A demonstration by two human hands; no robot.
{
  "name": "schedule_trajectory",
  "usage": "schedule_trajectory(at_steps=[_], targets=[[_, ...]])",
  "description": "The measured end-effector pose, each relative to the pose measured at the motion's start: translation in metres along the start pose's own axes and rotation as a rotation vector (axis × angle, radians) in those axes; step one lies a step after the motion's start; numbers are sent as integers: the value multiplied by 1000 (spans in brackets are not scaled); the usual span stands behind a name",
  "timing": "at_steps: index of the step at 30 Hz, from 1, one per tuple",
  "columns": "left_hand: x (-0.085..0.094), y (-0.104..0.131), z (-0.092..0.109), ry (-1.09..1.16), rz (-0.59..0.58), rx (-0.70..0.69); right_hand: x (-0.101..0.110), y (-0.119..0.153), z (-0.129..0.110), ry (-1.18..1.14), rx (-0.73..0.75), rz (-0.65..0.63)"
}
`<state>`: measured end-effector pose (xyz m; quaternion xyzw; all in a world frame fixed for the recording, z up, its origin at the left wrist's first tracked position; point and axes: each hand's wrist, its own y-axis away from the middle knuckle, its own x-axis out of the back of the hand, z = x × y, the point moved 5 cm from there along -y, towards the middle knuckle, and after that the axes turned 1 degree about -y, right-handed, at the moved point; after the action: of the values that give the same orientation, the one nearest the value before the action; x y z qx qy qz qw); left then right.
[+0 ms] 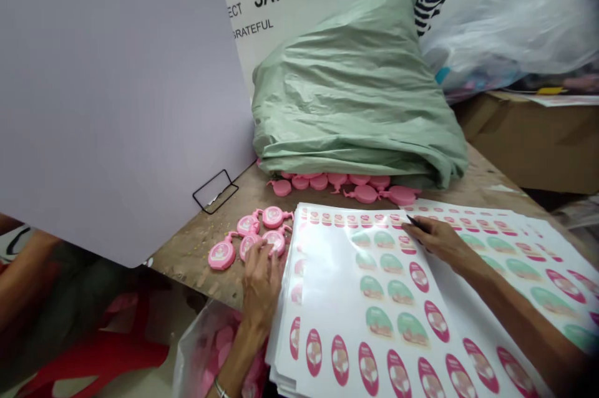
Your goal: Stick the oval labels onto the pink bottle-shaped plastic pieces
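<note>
My left hand [261, 286] lies with stretched fingers over a cluster of pink round cases [221, 255], its fingertips touching the nearest ones. Each case in that cluster bears a printed round label and has a small tail. A thin, dark, pointed tool [418, 224] is pinched in my right hand [440, 239]; whether it is a pen or tweezers cannot be made out. Its tip meets the top right part of a white sticker sheet [337, 298], close to a column of small pink stickers. Green half-round and pink oval stickers also cover the sheet.
More sticker sheets [510, 232] fan out to the right. Behind stands a large green bag [355, 86], with unlabelled pink cases [362, 193] along its lower edge. A pale board [116, 105] rises at left. Below the table edge hangs a clear bag [187, 348] of pink pieces. A person's arm [28, 279] shows far left.
</note>
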<state>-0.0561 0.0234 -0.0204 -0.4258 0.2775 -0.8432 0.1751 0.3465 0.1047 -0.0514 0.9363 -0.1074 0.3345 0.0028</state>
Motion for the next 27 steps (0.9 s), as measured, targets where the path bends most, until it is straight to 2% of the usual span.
schedule_trajectory(at_steps=[4,9,11,19,23,27], targets=[[-12,13,16,82,-138,43,-18,-3,-10,26,19,5],[-24,22,16,118,-271,152,-28,-6,-13,71,50,15],[-27,28,15,84,-293,147,-28,-5,-12,100,50,16],[-27,53,26,-101,-244,-56,-19,3,-12,268,-28,19],[-26,52,26,-179,-251,-112,-17,5,-14,338,-64,5],[-24,44,25,-194,-177,-162,-11,-3,-21,404,-60,11]])
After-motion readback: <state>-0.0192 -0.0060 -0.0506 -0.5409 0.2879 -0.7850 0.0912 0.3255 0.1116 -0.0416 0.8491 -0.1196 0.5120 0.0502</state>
